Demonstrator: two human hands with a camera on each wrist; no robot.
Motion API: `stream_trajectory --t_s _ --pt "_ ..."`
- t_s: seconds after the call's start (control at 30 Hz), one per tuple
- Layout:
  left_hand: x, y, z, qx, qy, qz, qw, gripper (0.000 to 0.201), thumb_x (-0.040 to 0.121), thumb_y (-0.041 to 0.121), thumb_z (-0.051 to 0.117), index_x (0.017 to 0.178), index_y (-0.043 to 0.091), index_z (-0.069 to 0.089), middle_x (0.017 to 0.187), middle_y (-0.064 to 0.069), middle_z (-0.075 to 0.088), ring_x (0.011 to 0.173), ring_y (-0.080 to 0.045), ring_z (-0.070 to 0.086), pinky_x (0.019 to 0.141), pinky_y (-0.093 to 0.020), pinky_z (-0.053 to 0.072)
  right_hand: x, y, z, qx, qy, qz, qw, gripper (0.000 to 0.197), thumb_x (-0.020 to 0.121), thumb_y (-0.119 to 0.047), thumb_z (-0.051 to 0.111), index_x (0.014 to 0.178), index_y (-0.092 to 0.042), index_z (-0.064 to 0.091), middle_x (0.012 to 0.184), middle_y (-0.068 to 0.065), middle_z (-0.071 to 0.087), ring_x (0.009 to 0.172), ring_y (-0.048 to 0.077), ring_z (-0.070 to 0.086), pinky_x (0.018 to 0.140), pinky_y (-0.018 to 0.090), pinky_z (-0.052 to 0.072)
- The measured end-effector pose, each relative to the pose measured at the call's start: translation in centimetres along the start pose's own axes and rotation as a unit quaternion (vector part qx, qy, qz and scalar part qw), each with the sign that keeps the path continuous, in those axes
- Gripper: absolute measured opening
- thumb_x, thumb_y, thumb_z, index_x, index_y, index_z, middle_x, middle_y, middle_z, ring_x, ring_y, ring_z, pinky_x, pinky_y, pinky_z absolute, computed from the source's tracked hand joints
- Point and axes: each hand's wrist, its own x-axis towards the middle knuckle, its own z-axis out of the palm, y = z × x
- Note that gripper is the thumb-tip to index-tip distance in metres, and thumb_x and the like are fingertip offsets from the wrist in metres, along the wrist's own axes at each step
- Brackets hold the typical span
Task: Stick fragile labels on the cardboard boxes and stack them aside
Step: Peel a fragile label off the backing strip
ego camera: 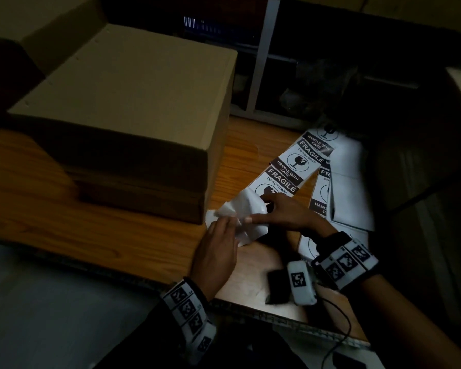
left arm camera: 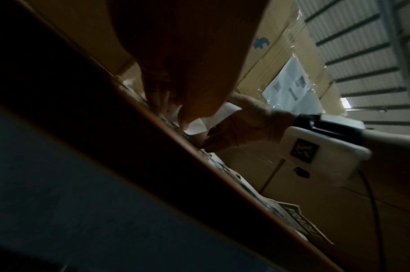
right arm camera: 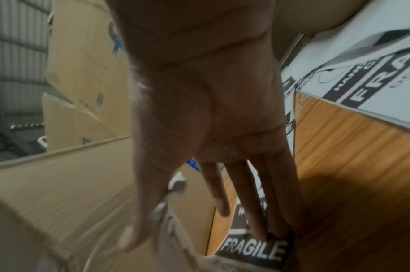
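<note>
While you work the label strip at the bench's near edge, this is how things stand:

Progress: no label shows on the top or near faces of the cardboard box (ego camera: 123, 102), so by my reading sticking is not yet done and stacking is all ahead.

Step in hand: you look to be peeling one label free of its backing.

Left hand (ego camera: 216, 251): fingers lie fairly straight against the loose white end (ego camera: 248, 217) of the strip; a pinch cannot be confirmed.

Right hand (ego camera: 282, 214): thumb and forefinger reach to the curled white paper, the other fingers pressing flat on the strip; whether you actually pinch it, I cannot tell.

Label strip (ego camera: 288, 169): thin glossy paper, white with black bands reading FRAGILE, lying flat along the bench to the right of the box, its near end crumpled and lifted.

Box: plain matte brown card, square-edged, closed, resting on a second, flatter box (ego camera: 144, 198).

Bench (ego camera: 104, 235): smooth wood-grain surface, orange-brown.
</note>
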Motion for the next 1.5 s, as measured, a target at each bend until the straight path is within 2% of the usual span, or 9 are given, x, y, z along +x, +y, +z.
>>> stream_trajectory --t_s 0.1,0.23,0.4,0.47,0.6,0.83,1.0,1.27,1.5 --pt "-0.6 0.2 -0.1 0.072 -0.036 0.004 0.997 0.052 0.087 0.017 0.063 0.137 0.008 0.048 0.122 -0.004 0.053 0.104 -0.020 0.052 0.092 -0.033 0.048 -0.1 0.2 -0.3 0.028 -0.022 0.006 0.999 0.079 0.054 -0.089 0.062 0.103 -0.027 0.067 0.099 -0.013 0.067 0.093 0.011 0.064 0.081 0.029 0.050" --pt "-1.2 1.1 -1.0 0.164 -0.098 -0.032 0.981 0.045 0.090 0.020 0.054 0.134 0.009 0.047 0.127 -0.009 0.050 0.110 -0.025 0.048 0.091 -0.037 0.044 -1.6 -0.9 -1.6 0.144 -0.070 0.039 0.986 0.031 0.086 -0.063 0.045 0.096 -0.037 0.057 0.096 -0.019 0.057 0.090 0.001 0.055 0.086 0.021 0.044" --pt "-2.6 0.7 -2.3 0.188 -0.113 -0.066 0.973 0.036 0.099 0.028 0.040 0.130 0.013 0.051 0.134 -0.007 0.045 0.121 -0.025 0.043 0.098 -0.035 0.039 -1.8 0.2 -0.5 0.165 -0.075 0.032 0.983 0.066 0.084 -0.075 0.044 0.110 -0.022 0.073 0.111 -0.010 0.072 0.103 0.007 0.066 0.097 0.027 0.047" --pt "-3.1 0.0 -2.7 0.148 -0.084 -0.035 0.985 0.031 0.096 0.028 0.043 0.105 0.011 0.067 0.114 -0.009 0.058 0.104 -0.027 0.058 0.086 -0.034 0.046 -1.6 1.1 0.7 0.134 -0.045 0.016 0.990 0.056 0.080 -0.065 0.047 0.104 -0.023 0.076 0.109 -0.007 0.073 0.104 0.012 0.067 0.102 0.038 0.045" --pt "-3.2 -0.9 -3.9 0.015 0.095 0.009 0.995 0.032 0.089 0.026 0.049 0.061 0.012 0.055 0.067 -0.007 0.054 0.060 -0.024 0.053 0.058 -0.030 0.037 -2.4 1.5 2.5 -0.005 0.016 -0.064 0.998 0.040 0.072 -0.023 0.048 0.099 -0.015 0.076 0.110 0.001 0.073 0.103 0.017 0.066 0.094 0.028 0.047" --pt "0.4 0.2 -6.5 -0.116 0.110 -0.046 0.986 0.016 0.090 0.021 0.051 0.084 0.009 0.059 0.084 -0.001 0.058 0.074 -0.010 0.050 0.063 -0.017 0.030 -2.2 2.7 4.2 -0.023 0.128 -0.071 0.989 0.015 0.085 -0.011 0.068 0.096 -0.017 0.076 0.096 0.000 0.074 0.089 0.017 0.067 0.082 0.034 0.051" --pt "0.4 -0.2 -4.2 -0.124 0.071 -0.160 0.977 0.013 0.092 0.004 0.052 0.102 0.003 0.060 0.098 -0.013 0.064 0.087 -0.026 0.061 0.072 -0.027 0.039 -1.5 1.6 3.2 -0.007 0.127 -0.056 0.990 0.011 0.092 -0.017 0.063 0.092 -0.015 0.074 0.089 0.000 0.074 0.079 0.014 0.065 0.071 0.028 0.046" --pt "-0.2 -0.3 -2.1 -0.137 0.077 -0.221 0.963 0.023 0.081 -0.002 0.063 0.102 0.005 0.057 0.102 -0.009 0.060 0.095 -0.022 0.058 0.083 -0.027 0.041 0.2 -4.9 5.2 -0.008 0.070 -0.018 0.997 0.060 0.077 -0.061 0.070 0.118 -0.017 0.061 0.105 0.000 0.066 0.095 0.016 0.060 0.078 0.029 0.048" --pt "-0.7 -1.3 -1.0 -0.122 0.074 -0.216 0.966 0.016 0.085 0.013 0.070 0.100 0.011 0.067 0.109 -0.003 0.058 0.092 -0.020 0.060 0.081 -0.037 0.051 1.6 -2.3 5.3 0.056 0.098 0.024 0.993 0.011 0.083 -0.022 0.072 0.075 -0.015 0.069 0.078 0.004 0.071 0.076 0.021 0.066 0.071 0.037 0.054"
